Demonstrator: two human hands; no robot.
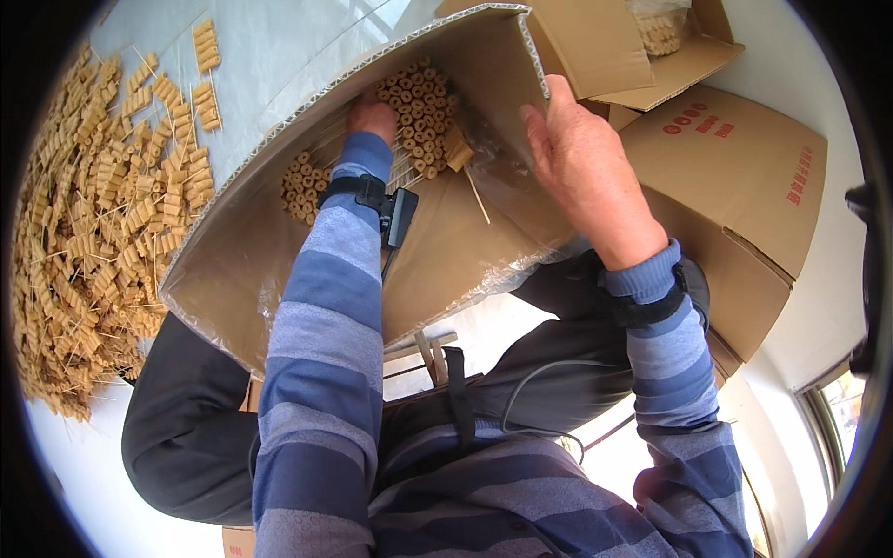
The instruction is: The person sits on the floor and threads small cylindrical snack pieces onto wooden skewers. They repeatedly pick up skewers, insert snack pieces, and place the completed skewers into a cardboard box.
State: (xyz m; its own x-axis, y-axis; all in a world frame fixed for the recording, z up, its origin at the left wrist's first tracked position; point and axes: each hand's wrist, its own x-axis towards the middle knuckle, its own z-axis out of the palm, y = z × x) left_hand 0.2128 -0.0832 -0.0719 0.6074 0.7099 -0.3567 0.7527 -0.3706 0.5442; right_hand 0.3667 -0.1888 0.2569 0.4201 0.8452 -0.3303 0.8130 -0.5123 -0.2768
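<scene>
The left hand (374, 119) reaches into an open carton (498, 65), at the left edge of the larger bundle of skewers (423, 116); its fingers are buried among them, so whether they are spread or closed on any cannot be told. The right hand (591, 167) is closed over the carton's upper right edge, thumb on the inner face, fingers passing beyond the wall. The smaller bundle of skewers (302, 186) lies to the left of the left wrist, just below the hand; a single skewer (478, 195) lies to the right of the larger bundle, its bare stick pointing toward the wearer.

Writing: a closed carton (744, 167), right, bears red printed characters and a row of round red marks.

Materials: the bundled pieces are tan, tubular and ring-ended, each with a central hole, threaded on thin pale sticks. The open carton is brown corrugated board, its fluting exposed along the cut rim, lined with crinkled clear film (502, 274). At left, a heap of loose skewers (102, 242) with ridged pieces covers part of the smooth grey floor (270, 56). At upper right, a clear bag (659, 35) of similar tan pieces sits in another carton (595, 42).
</scene>
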